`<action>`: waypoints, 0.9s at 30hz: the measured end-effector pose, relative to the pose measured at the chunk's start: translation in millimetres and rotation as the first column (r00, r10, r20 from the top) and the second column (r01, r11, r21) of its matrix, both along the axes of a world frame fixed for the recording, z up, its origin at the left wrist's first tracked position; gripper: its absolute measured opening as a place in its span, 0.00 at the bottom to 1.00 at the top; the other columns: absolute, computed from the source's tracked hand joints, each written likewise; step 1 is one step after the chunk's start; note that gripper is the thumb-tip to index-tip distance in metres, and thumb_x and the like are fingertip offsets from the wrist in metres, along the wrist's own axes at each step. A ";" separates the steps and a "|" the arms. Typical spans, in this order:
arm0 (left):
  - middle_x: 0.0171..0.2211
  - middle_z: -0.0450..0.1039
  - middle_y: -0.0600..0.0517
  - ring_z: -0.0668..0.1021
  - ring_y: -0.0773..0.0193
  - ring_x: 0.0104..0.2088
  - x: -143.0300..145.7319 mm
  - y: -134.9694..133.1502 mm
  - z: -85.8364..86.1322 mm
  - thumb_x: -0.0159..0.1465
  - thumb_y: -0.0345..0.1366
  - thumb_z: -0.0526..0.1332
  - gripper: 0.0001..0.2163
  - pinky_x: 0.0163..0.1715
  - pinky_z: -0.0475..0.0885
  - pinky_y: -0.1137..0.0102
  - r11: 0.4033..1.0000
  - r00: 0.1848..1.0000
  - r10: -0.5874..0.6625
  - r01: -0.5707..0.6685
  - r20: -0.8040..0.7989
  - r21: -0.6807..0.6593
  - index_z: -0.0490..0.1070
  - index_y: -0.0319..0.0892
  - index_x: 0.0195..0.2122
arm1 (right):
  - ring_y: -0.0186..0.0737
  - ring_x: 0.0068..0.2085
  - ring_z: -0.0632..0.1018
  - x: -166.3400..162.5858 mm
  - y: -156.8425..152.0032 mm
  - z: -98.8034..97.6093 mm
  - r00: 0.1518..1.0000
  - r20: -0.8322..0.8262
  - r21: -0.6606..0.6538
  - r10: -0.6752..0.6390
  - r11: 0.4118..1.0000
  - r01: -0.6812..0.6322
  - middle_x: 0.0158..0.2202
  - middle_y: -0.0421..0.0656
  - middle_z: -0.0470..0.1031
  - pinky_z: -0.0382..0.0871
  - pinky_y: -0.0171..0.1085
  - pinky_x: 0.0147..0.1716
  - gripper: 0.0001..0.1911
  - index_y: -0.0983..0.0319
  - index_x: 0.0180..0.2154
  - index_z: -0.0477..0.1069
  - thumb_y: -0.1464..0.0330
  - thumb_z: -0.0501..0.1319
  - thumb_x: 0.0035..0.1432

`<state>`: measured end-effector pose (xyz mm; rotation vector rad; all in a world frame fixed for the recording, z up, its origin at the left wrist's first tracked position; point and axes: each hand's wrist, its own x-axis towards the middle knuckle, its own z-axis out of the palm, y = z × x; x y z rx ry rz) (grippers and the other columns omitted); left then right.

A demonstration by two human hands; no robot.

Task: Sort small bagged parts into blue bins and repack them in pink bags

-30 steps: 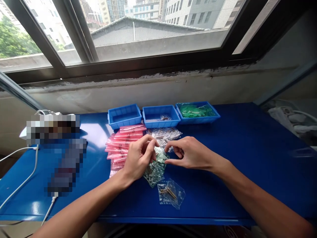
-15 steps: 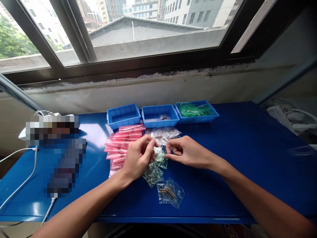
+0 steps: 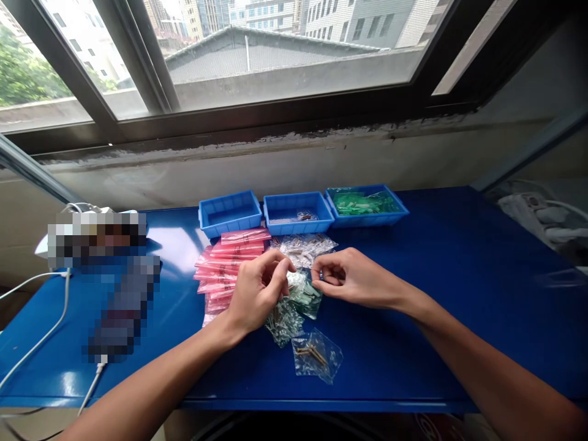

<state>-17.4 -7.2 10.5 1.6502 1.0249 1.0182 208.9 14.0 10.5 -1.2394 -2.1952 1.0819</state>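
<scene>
My left hand (image 3: 261, 285) is closed, thumb and forefinger together, above the right side of a stack of pink plastic bags (image 3: 218, 269); what lies inside its fingers is hidden. My right hand (image 3: 346, 275) pinches at the upper right edge of a small green-tinted plastic bag (image 3: 309, 295), which lies between the two hands. Below that, a crinkled clear bag (image 3: 283, 323) rests on the blue table. Nearer to me is a flat clear bag (image 3: 316, 356) with several brass-coloured screw-like pieces. Beyond the hands lie more clear bags (image 3: 301, 245) of similar metal pieces.
Three blue bins stand along the back: a left bin (image 3: 229, 228), a middle bin (image 3: 301, 228) with a few small bags, and a right bin (image 3: 372, 219) full of green bags. A blurred dark object (image 3: 122, 309) with a white cable (image 3: 92, 386) lies on the left.
My right hand has shifted slightly right and up. The green-tinted bag has moved right with it, and more of it shows. My left hand stays almost still.
</scene>
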 end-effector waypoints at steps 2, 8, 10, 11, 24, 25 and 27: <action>0.20 0.71 0.55 0.72 0.68 0.20 -0.1 -0.3 0.7 0.74 0.43 0.56 0.14 0.22 0.65 0.74 1.000 1.000 -0.003 0.003 -0.007 0.012 0.72 0.41 0.35 | 0.34 0.24 0.70 2.8 0.1 3.4 0.996 -0.080 0.019 -0.034 0.999 0.036 0.23 0.39 0.73 0.62 0.32 0.22 0.08 0.61 0.27 0.75 0.67 0.65 0.59; 0.22 0.67 0.56 0.67 0.70 0.21 0.6 -1.2 2.5 0.73 0.42 0.57 0.13 0.21 0.62 0.74 0.997 0.998 0.038 -0.034 -0.047 0.072 0.72 0.41 0.35 | 0.35 0.25 0.74 1.2 -3.2 12.0 0.921 -0.336 0.029 -0.194 0.976 0.217 0.26 0.42 0.77 0.70 0.33 0.24 0.11 0.61 0.29 0.76 0.61 0.71 0.59; 0.24 0.67 0.56 0.68 0.69 0.21 1.2 -1.3 2.1 0.73 0.43 0.59 0.11 0.21 0.62 0.75 0.997 0.998 0.041 -0.037 -0.047 0.073 0.73 0.41 0.38 | 0.34 0.22 0.73 -2.4 -4.9 11.8 0.863 -0.436 -0.023 -0.255 0.962 0.272 0.24 0.40 0.75 0.69 0.33 0.20 0.14 0.61 0.30 0.76 0.58 0.73 0.57; 0.24 0.67 0.56 0.68 0.69 0.22 1.6 -1.2 1.6 0.72 0.43 0.61 0.11 0.21 0.63 0.75 0.997 0.998 0.035 -0.031 -0.049 0.070 0.74 0.41 0.39 | 0.33 0.21 0.72 -4.3 -5.6 11.1 0.831 -0.482 -0.048 -0.278 0.955 0.292 0.23 0.39 0.74 0.68 0.32 0.18 0.15 0.61 0.30 0.76 0.57 0.74 0.57; 0.27 0.74 0.53 0.71 0.70 0.23 1.0 1.1 -2.0 0.67 0.44 0.68 0.12 0.21 0.65 0.75 0.997 0.994 0.076 -0.077 0.075 0.006 0.76 0.40 0.34 | 0.35 0.22 0.79 -12.9 -7.0 -3.2 0.761 -0.607 -0.112 -0.230 0.972 0.204 0.31 0.43 0.83 0.77 0.34 0.22 0.14 0.61 0.41 0.79 0.58 0.71 0.62; 0.27 0.73 0.53 0.70 0.70 0.23 1.1 1.3 -1.1 0.67 0.44 0.68 0.12 0.21 0.64 0.75 0.996 0.991 0.091 -0.092 0.099 0.001 0.75 0.40 0.33 | 0.36 0.23 0.80 -12.1 -6.6 -2.6 0.784 -0.584 -0.111 -0.209 0.978 0.178 0.31 0.43 0.84 0.77 0.34 0.23 0.13 0.62 0.41 0.80 0.59 0.71 0.62; 0.27 0.72 0.54 0.70 0.71 0.23 1.4 1.9 0.5 0.67 0.44 0.68 0.13 0.21 0.64 0.76 0.994 0.985 0.109 -0.108 0.131 -0.016 0.74 0.40 0.33 | 0.37 0.24 0.80 -10.8 -5.7 -1.9 0.818 -0.546 -0.092 -0.182 0.983 0.158 0.29 0.43 0.83 0.77 0.33 0.23 0.10 0.62 0.37 0.82 0.61 0.70 0.63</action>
